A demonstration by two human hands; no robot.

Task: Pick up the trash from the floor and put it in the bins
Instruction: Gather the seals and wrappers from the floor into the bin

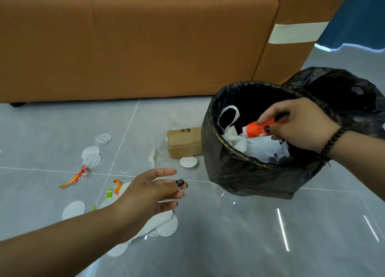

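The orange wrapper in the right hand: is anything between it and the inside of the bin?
Nothing visible. The right hand holds the orange wrapper already over the open bin, just above the white paper inside.

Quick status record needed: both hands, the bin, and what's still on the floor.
right hand: over the bin, pinching an orange wrapper
left hand: open, holds nothing, above the floor
bin: black liner, white paper inside
floor: white paper discs, cardboard box, torn orange scraps
second bin: behind the first
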